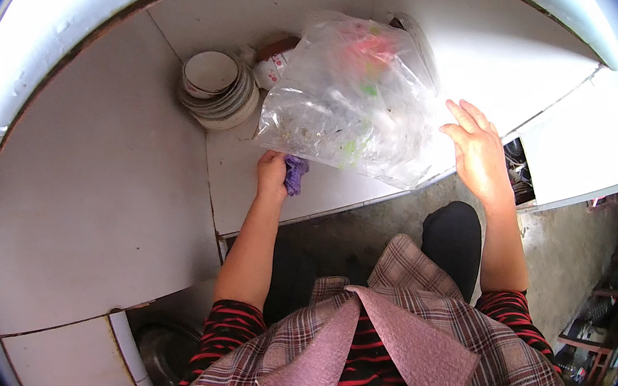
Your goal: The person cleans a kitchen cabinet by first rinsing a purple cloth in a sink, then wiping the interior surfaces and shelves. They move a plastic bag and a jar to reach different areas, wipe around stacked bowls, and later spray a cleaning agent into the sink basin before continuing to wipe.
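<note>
In my left hand (273,172) is a crumpled purple cloth (295,175), held at the near edge of a large clear plastic bag (348,105). Whether those fingers also pinch the bag's edge is hard to tell. The bag has blurred pink and green patterns and lies spread over things on a white tiled shelf (332,190). To the right of the bag, my right hand (473,149) hovers with its fingers apart and nothing in it. Most of what sits under the bag is hidden.
Left of the bag stands a stack of plates (224,104) topped by a small white bowl (211,72). A flower-patterned bowl (271,70) shows behind the bag. White tiled walls (102,179) enclose the left side. A dark opening with utensils (517,169) lies right of my right hand.
</note>
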`<action>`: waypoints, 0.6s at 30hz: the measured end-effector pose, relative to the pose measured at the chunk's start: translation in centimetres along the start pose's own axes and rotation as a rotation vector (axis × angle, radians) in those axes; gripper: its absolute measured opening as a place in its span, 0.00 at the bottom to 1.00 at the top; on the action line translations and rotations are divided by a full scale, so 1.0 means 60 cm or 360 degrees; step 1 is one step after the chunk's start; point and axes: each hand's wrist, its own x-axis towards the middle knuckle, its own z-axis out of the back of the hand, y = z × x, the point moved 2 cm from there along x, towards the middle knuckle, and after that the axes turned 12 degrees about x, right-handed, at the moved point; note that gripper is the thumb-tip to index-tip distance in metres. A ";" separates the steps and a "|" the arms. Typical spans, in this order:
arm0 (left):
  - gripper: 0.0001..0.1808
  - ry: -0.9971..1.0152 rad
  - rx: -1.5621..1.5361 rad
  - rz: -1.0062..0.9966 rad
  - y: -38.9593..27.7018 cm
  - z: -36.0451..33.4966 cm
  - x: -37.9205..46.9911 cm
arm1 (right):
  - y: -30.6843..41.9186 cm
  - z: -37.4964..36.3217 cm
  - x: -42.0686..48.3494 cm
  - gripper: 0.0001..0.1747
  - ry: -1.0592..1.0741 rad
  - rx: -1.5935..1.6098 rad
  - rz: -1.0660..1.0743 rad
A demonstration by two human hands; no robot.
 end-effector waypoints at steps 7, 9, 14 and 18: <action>0.08 0.0157 0.0008 -0.0079 0.018 -0.014 0.007 | 0.165 -0.028 0.100 0.41 -0.0292 0.0321 0.0643; 0.09 0.0098 0.0036 -0.0059 0.013 -0.021 -0.006 | 0.176 -0.053 0.108 0.41 -0.0140 0.0365 0.0724; 0.09 0.0197 0.0275 0.0013 0.019 -0.008 -0.002 | 0.104 -0.137 0.098 0.26 0.0117 0.0173 0.0735; 0.08 0.0172 0.0289 -0.0068 0.036 -0.009 0.013 | 0.053 -0.160 0.076 0.17 0.0719 -0.0166 0.0365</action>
